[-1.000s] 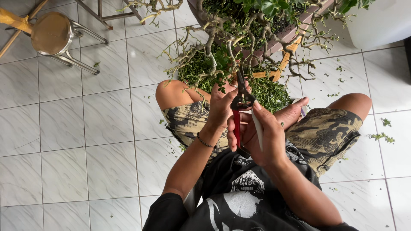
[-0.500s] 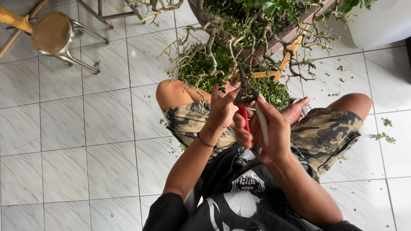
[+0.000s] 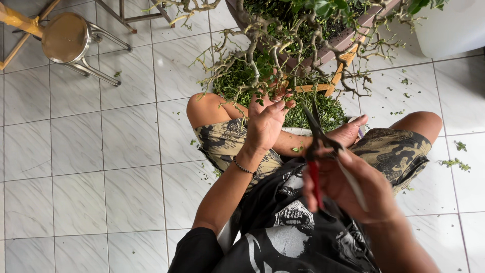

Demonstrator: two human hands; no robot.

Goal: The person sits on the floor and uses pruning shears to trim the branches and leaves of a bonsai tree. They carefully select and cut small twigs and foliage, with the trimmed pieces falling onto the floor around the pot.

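Observation:
I sit on a tiled floor in front of a bonsai tree [image 3: 283, 45] with twisted bare branches and small green leaves. My right hand [image 3: 353, 184] grips pruning shears [image 3: 318, 146] with one red and one white handle, blades pointing up toward the tree. My left hand [image 3: 265, 119] reaches forward, fingers apart, touching the low twigs at the front of the tree. A dark bead bracelet circles my left wrist. A pile of cut green leaves [image 3: 313, 108] lies between my knees, under the branches.
The tree grows in a brown pot [image 3: 348, 38] resting on a wooden stand [image 3: 338, 76]. A metal stool [image 3: 68, 40] stands at the upper left, a white container [image 3: 449, 28] at the upper right. Leaf scraps [image 3: 454, 162] dot the white tiles.
My hands, close together around the shears before, have parted. The left hand has moved up to the twigs. The right hand with the shears has drawn back toward my body.

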